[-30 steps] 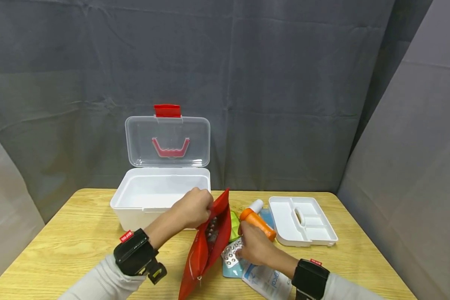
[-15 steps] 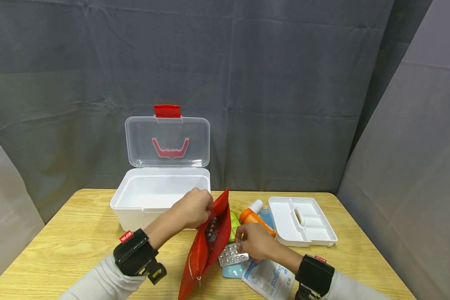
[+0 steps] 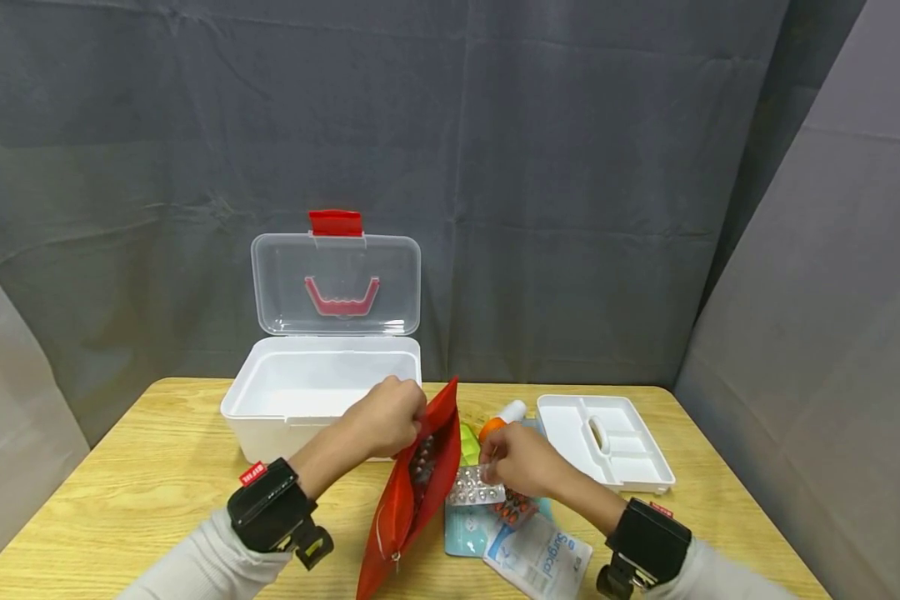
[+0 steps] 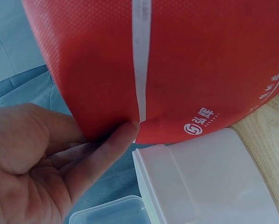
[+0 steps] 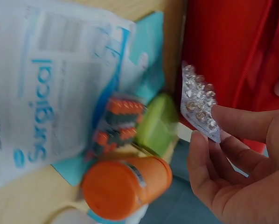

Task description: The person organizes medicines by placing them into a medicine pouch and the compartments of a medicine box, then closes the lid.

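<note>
My left hand [image 3: 390, 414] pinches the upper edge of a red zippered pouch [image 4: 102, 70], thumb on its outer face in the left wrist view. The pouch stands with its mouth spread, and silvery blister packs [image 3: 422, 462] show inside. Just right of the pouch, my right hand [image 3: 521, 458] pinches a silver blister pack [image 5: 198, 100] of clear round pills between thumb and fingers. Below it lie a blister pack of orange-and-dark capsules [image 5: 121, 119] and a white packet marked Surgical [image 5: 60, 88]. An orange bottle [image 5: 125, 184] lies beside them, partly behind my right hand in the head view.
A white box [image 3: 258, 425] with its clear lid [image 3: 285, 283] raised stands behind the left hand. At the right sits a white divided tray [image 3: 570, 467]. A green case [image 5: 156, 123], a teal packet [image 3: 465, 537] and a white bottle [image 3: 513, 411] lie in the pile.
My right hand has lifted the silver blister pack up from the pile, uncovering the capsule pack beneath. The left hand and the pouch have stayed in place.
</note>
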Action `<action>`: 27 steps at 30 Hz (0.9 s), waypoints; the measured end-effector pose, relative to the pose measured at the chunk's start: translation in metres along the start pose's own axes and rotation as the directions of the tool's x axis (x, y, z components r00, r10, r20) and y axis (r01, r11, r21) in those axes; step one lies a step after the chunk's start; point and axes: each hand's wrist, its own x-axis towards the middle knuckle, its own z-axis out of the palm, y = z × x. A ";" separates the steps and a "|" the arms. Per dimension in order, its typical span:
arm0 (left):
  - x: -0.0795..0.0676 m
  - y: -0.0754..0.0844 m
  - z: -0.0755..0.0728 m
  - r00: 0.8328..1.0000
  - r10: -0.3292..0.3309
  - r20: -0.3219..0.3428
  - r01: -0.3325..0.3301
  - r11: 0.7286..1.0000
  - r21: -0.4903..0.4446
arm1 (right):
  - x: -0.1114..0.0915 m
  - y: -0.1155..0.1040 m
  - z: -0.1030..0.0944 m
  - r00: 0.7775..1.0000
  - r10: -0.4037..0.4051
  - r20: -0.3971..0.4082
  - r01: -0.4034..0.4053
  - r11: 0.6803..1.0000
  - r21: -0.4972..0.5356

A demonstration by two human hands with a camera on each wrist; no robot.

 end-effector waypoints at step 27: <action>-0.001 -0.001 0.001 1.000 -0.024 0.001 0.024 1.000 -0.015 | 0.010 -0.031 -0.061 0.987 0.106 -0.117 -0.101 0.994 0.046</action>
